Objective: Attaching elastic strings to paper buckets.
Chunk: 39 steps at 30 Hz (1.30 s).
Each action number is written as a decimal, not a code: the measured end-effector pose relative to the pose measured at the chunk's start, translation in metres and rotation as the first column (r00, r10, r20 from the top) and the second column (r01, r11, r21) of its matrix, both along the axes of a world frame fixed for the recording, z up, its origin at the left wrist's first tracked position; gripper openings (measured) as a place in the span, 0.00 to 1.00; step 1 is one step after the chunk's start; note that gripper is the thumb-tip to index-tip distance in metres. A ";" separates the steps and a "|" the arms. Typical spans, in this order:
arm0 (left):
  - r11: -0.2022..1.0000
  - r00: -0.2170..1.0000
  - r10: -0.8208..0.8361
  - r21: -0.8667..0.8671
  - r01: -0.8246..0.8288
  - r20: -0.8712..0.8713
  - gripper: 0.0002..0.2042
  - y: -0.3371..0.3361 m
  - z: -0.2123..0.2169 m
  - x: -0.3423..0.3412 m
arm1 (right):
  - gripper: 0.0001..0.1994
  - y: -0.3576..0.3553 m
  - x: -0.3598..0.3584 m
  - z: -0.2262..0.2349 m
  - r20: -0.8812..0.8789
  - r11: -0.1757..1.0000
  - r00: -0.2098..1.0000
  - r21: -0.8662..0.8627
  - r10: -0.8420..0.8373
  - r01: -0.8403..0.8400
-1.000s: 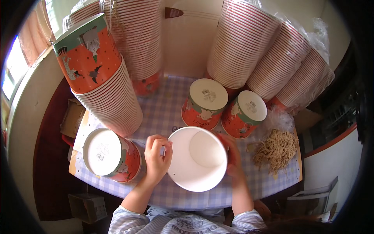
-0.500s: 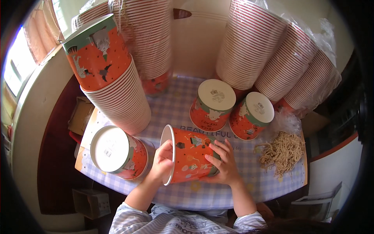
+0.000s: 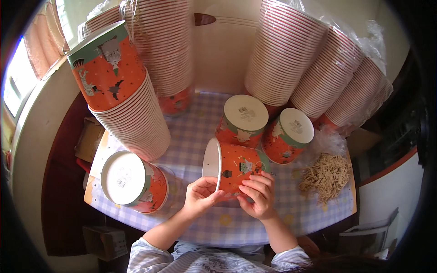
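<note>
Surface: I view, on the head feed, a surface point(image 3: 191, 132) under a blue-violet and white checked cloth point(image 3: 246, 230), with a pale wood edge showing at its sides.
Room: pale wall point(image 3: 221, 63) behind; orange-pink curtain point(image 3: 38, 41) and bright window point(image 3: 16, 77) at left; cardboard box point(image 3: 105, 241) low at left.
Bucket position: I find the orange paper bucket point(image 3: 236, 170) near the middle of the surface, in front of the person; I cannot tell whether it touches the cloth.
Bucket direction: on its side, white-rimmed mouth toward the person's left, green-banded base end toward the right.
Bucket long axis: roughly crosswise, left to right, about parallel to the near edge.
Left hand: I record the left hand point(image 3: 202, 195) grasping the bucket's rim at its near side.
Right hand: the right hand point(image 3: 259, 195) is laid on the bucket's side toward the base, fingers spread over the print.
Upturned buckets: one white-bottomed bucket point(image 3: 125, 178) at left; a pair, the larger point(image 3: 242, 118) and the smaller point(image 3: 291, 132), just beyond the held one.
Stacks: nested buckets point(image 3: 132, 118) at left; bagged stacks point(image 3: 284, 54) at far right.
Twine: a tangled tan bundle point(image 3: 325, 177) near the right edge, beside crumpled clear plastic point(image 3: 332, 143).
</note>
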<state>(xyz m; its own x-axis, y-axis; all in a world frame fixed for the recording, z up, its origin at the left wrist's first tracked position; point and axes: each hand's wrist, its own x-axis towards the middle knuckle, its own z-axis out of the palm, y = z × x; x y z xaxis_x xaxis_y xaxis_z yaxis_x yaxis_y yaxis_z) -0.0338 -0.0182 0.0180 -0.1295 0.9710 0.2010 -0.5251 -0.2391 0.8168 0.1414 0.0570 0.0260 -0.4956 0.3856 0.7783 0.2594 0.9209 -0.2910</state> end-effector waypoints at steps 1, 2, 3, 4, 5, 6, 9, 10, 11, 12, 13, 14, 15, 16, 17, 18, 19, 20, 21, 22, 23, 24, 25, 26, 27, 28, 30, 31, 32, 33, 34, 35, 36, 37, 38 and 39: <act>1.000 1.000 0.000 0.002 0.000 0.006 0.12 0.000 -0.001 -0.001 | 0.17 0.000 -0.002 0.000 -0.011 1.000 1.000 0.001 -0.014 0.014; 0.999 0.996 -0.054 0.012 0.053 0.067 0.12 0.000 -0.003 -0.001 | 0.16 -0.001 -0.004 0.000 -0.023 1.000 0.999 0.001 -0.028 0.028; 0.994 0.986 -0.111 0.023 0.109 0.121 0.12 0.001 -0.004 0.000 | 0.16 0.000 -0.003 -0.001 -0.023 1.000 0.999 -0.001 -0.032 0.032; 0.993 0.986 -0.114 0.021 0.112 0.121 0.12 0.001 -0.003 0.003 | 0.15 0.000 -0.003 -0.001 -0.045 0.999 0.998 -0.008 -0.043 0.043; 0.995 0.984 -0.100 -0.005 0.102 0.149 0.12 0.000 0.000 0.007 | 0.14 -0.001 -0.002 -0.002 -0.067 0.998 0.996 -0.016 -0.055 0.054; 0.996 0.981 -0.083 -0.030 0.089 0.175 0.13 -0.001 0.001 0.009 | 0.14 -0.001 -0.002 -0.001 -0.068 0.998 0.996 -0.017 -0.056 0.055; 0.992 0.995 -0.078 0.095 0.084 -0.063 0.13 0.001 -0.009 0.010 | 0.13 -0.004 -0.002 0.001 -0.076 0.999 0.996 -0.011 -0.053 0.052; 0.978 0.972 -0.034 0.192 0.080 -0.233 0.13 0.003 -0.011 0.011 | 0.13 -0.007 -0.001 -0.001 -0.118 0.997 0.993 -0.073 -0.031 0.022; 0.974 0.918 0.019 0.216 0.073 -0.395 0.13 0.002 -0.009 0.011 | 0.13 -0.010 -0.002 -0.002 -0.160 0.991 0.987 -0.133 -0.011 -0.011; 0.968 0.835 0.074 0.239 0.071 -0.545 0.14 0.000 -0.005 0.011 | 0.12 -0.011 -0.003 -0.004 -0.213 0.987 0.977 -0.152 0.011 -0.044; 0.965 0.859 0.094 0.257 0.045 -0.503 0.15 0.001 -0.008 0.015 | 0.12 -0.010 -0.003 -0.006 -0.212 0.987 0.977 -0.153 0.011 -0.045; 0.966 0.859 0.095 0.256 0.043 -0.503 0.15 0.002 -0.007 0.016 | 0.12 -0.008 -0.003 -0.009 -0.228 0.988 0.973 -0.142 0.024 -0.057; 0.960 0.840 0.122 0.279 0.036 -0.529 0.15 0.003 -0.005 0.015 | 0.11 -0.007 -0.002 -0.010 -0.243 0.989 0.969 -0.129 0.036 -0.069; 0.953 0.819 0.150 0.302 0.030 -0.554 0.15 0.003 -0.003 0.015 | 0.11 -0.007 -0.002 -0.011 -0.242 0.989 0.970 -0.130 0.036 -0.069; 0.953 0.819 0.150 0.302 0.029 -0.553 0.15 0.002 -0.001 0.016 | 0.09 -0.007 -0.001 -0.011 -0.244 0.989 0.969 -0.134 0.029 -0.063; 0.947 0.785 0.185 0.320 0.018 -0.592 0.15 0.002 0.001 0.016 | 0.08 -0.007 -0.001 -0.012 -0.247 0.989 0.969 -0.138 0.025 -0.061; 0.941 0.747 0.220 0.339 0.008 -0.627 0.15 0.001 0.002 0.017 | 0.08 -0.006 -0.001 -0.010 -0.248 0.988 0.968 -0.137 0.029 -0.065; 0.929 0.720 0.261 0.370 -0.007 -0.643 0.15 0.001 0.003 0.018 | 0.08 -0.006 -0.001 -0.007 -0.242 0.987 0.970 -0.142 0.035 -0.071; 0.929 0.718 0.266 0.370 -0.012 -0.643 0.15 0.000 0.003 0.019 | 0.07 -0.005 -0.001 -0.005 -0.237 0.986 0.971 -0.147 0.041 -0.077; 0.913 0.670 0.318 0.408 -0.025 -0.670 0.16 0.000 0.001 0.020 | 0.07 -0.003 0.001 -0.006 -0.275 0.979 0.962 -0.194 0.000 -0.055; 0.895 0.618 0.370 0.445 -0.036 -0.693 0.16 0.000 0.000 0.021 | 0.06 0.000 0.003 -0.008 -0.310 0.970 0.950 -0.242 -0.042 -0.036; 0.860 0.534 0.450 0.509 -0.041 -0.716 0.17 0.001 -0.003 0.022 | 0.05 0.006 0.007 -0.014 -0.342 0.952 0.931 -0.306 -0.126 0.017; 0.859 0.534 0.452 0.510 -0.045 -0.715 0.17 0.001 -0.003 0.023 | 0.03 0.014 0.009 -0.013 -0.387 0.931 0.900 -0.362 -0.201 0.052; 0.831 0.476 0.497 0.556 -0.020 -0.726 0.16 0.001 -0.003 0.024 | 0.02 0.024 0.015 -0.015 -0.435 0.889 0.865 -0.456 -0.252 0.030; 0.799 0.418 0.542 0.601 0.012 -0.729 0.16 0.000 -0.002 0.025 | 0.03 0.032 0.021 -0.021 -0.502 0.819 0.796 -0.573 -0.338 -0.014; 0.783 0.368 0.567 0.621 0.037 -0.737 0.16 0.001 -0.001 0.026 | 0.04 0.041 0.029 -0.024 -0.497 0.781 0.785 -0.624 -0.370 -0.027; 0.774 0.334 0.580 0.630 0.057 -0.743 0.17 0.000 -0.002 0.028 | 0.05 0.052 0.036 -0.022 -0.489 0.739 0.775 -0.672 -0.400 -0.042; 0.767 0.298 0.591 0.637 0.080 -0.749 0.18 -0.001 -0.003 0.029 | 0.06 0.056 0.036 -0.018 -0.429 0.714 0.806 -0.700 -0.409 -0.010; 0.758 0.296 0.599 0.646 0.091 -0.744 0.19 -0.001 -0.004 0.030 | 0.08 0.058 0.036 -0.017 -0.366 0.689 0.833 -0.725 -0.416 0.026; 0.759 0.294 0.599 0.645 0.088 -0.745 0.19 -0.002 -0.005 0.030 | 0.12 0.056 0.036 -0.018 -0.317 0.658 0.861 -0.752 -0.397 0.026; 0.758 0.291 0.596 0.644 0.103 -0.749 0.19 -0.002 -0.005 0.030 | 0.12 0.055 0.034 -0.017 -0.316 0.657 0.863 -0.753 -0.395 0.024; 0.757 0.288 0.593 0.642 0.119 -0.752 0.20 -0.002 -0.005 0.029 | 0.13 0.053 0.031 -0.013 -0.335 0.620 0.880 -0.782 -0.337 -0.060; 0.758 0.288 0.592 0.642 0.118 -0.752 0.20 -0.003 -0.005 0.030 | 0.13 0.051 0.028 -0.011 -0.355 0.575 0.892 -0.806 -0.280 -0.140; 0.757 0.286 0.592 0.642 0.122 -0.753 0.20 -0.003 -0.005 0.030 | 0.13 0.049 0.027 -0.009 -0.354 0.574 0.892 -0.807 -0.280 -0.140; 0.756 0.284 0.592 0.642 0.127 -0.754 0.20 -0.003 -0.005 0.030 | 0.14 0.047 0.026 -0.008 -0.347 0.495 0.895 -0.851 -0.279 -0.176; 0.757 0.286 0.591 0.641 0.127 -0.754 0.20 -0.003 -0.005 0.031 | 0.14 0.047 0.026 -0.008 -0.340 0.412 0.898 -0.887 -0.279 -0.208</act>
